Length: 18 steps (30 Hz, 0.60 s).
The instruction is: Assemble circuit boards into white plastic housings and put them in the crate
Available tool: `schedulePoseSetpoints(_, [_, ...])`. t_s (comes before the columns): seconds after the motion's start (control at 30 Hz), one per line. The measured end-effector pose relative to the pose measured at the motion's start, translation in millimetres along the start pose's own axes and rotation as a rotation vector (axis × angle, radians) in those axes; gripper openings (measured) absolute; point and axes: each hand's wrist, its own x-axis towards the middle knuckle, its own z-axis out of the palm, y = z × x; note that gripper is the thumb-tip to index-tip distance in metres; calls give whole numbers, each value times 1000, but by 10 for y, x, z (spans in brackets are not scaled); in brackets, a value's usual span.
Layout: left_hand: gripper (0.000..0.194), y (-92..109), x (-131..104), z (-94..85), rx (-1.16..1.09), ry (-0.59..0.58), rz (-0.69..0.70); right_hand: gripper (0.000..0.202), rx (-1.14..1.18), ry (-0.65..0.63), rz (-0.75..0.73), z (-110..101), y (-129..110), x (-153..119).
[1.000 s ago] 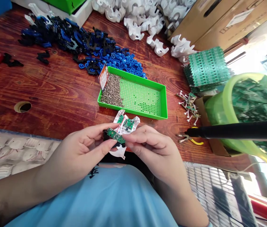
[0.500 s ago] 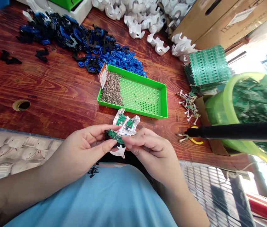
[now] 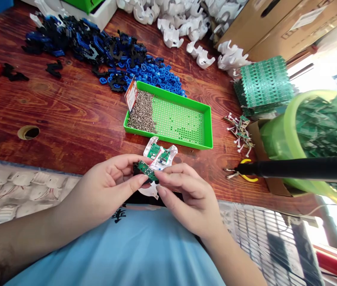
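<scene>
Wood table, green tray; on the tray's near side, the left hand pinches a board. The right hand has just spread thumb from fingers, seemingly leaving the left to carry it; whether right fingertips touch, I can't tell.

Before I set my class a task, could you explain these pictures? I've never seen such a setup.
There is no machine here, only a person's bare left hand and right hand. Every picture comes from one camera worn on the head, looking forward and down. The left hand pinches a small green circuit board with a black part at one end; the right hand's forefinger meets the other end, its thumb apart. Just beyond is an open white casing with more boards inside. On the wooden table lie a green tray with small metal pieces, probably screws, a heap of blue and black parts, white shells and yellow-handled pliers.
</scene>
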Motion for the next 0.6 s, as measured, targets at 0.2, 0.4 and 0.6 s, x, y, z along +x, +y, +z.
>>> schedulePoseSetpoints(0.2, [28, -102, -111, -48, 293, 63, 353, 53, 22, 172, -133, 152, -4, -87])
schedulePoseSetpoints(0.4, [67, -227, -90, -250, 560, -105, 696, 35, -221, 179, -371, 126, -96, -26])
schedulePoseSetpoints(0.6, [80, -286, -65, -429, 630, -233, 907, 37, -310, 100, -490, 24, -120, -44])
